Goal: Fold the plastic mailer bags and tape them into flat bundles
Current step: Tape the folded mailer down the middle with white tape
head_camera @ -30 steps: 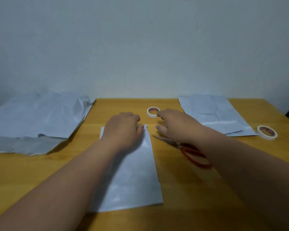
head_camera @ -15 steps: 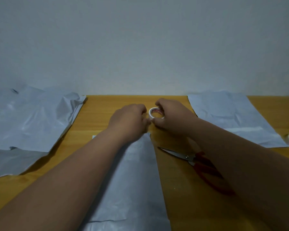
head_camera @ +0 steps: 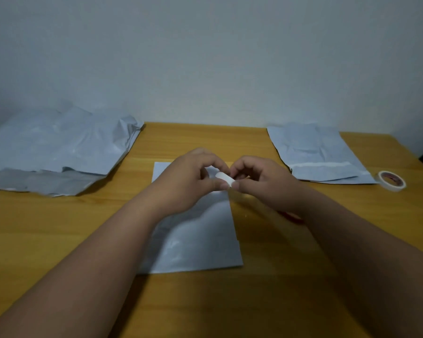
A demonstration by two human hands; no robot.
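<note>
A folded grey mailer bag [head_camera: 200, 240] lies flat on the wooden table [head_camera: 279, 289] in front of me. Just above its far end, both hands meet around a small white tape roll [head_camera: 223, 178], seen edge on. My left hand [head_camera: 189, 178] pinches the roll from the left with thumb and curled fingers. My right hand [head_camera: 260, 182] pinches it from the right. Most of the roll is hidden by the fingers. Whether a strip is peeled off I cannot tell.
A crumpled pile of grey mailer bags [head_camera: 56, 152] covers the table's left side. Another mailer [head_camera: 315, 152] lies at the back right, with a second tape roll [head_camera: 392, 181] beside it. A red scissors handle [head_camera: 294, 216] peeks from under my right forearm.
My right hand picked the tape roll up off the table and drew it nearer. My left hand left the mailer and joined it on the roll.
</note>
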